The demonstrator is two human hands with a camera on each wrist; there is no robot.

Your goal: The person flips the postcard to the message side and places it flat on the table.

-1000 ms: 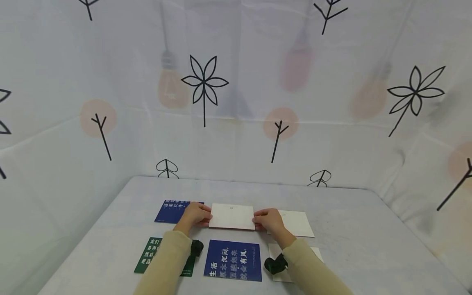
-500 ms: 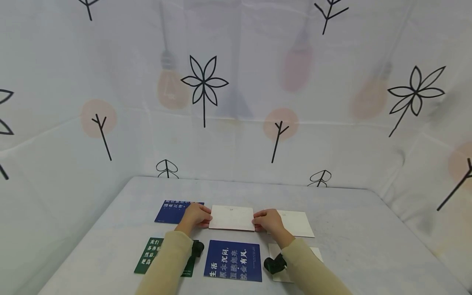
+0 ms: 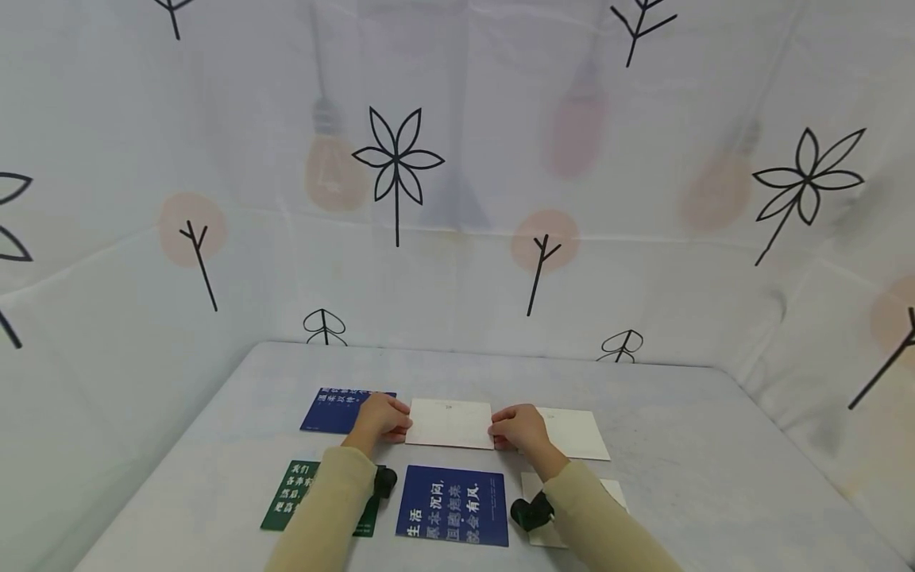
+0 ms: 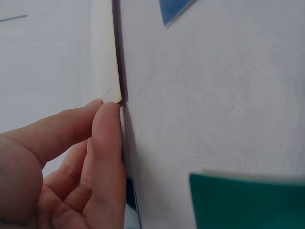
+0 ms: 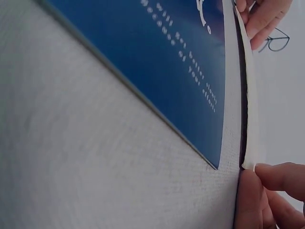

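Note:
A blank-looking white postcard [image 3: 449,423] is held at the back middle of the table by both hands. My left hand [image 3: 381,415] pinches its left end between thumb and forefinger; the left wrist view shows the fingertips at a corner of the postcard [image 4: 107,57]. At the opposite end, my right hand [image 3: 523,427] pinches the other side, and in the right wrist view the postcard [image 5: 251,119] stretches edge-on between the two hands, a dark underside showing. Just in front of it lies a blue card [image 3: 452,506] with white lettering.
Another blue card [image 3: 332,411] lies back left, partly behind the left hand. A green card [image 3: 286,496] is under the left forearm. White cards lie back right [image 3: 575,433] and front right [image 3: 545,539], partly covered by the right arm. A patterned cloth [image 3: 457,278] hangs behind the table.
The held postcard has shifted very slightly toward me. Both hands keep their pinch on its ends and have hardly moved; the other cards have stayed put.

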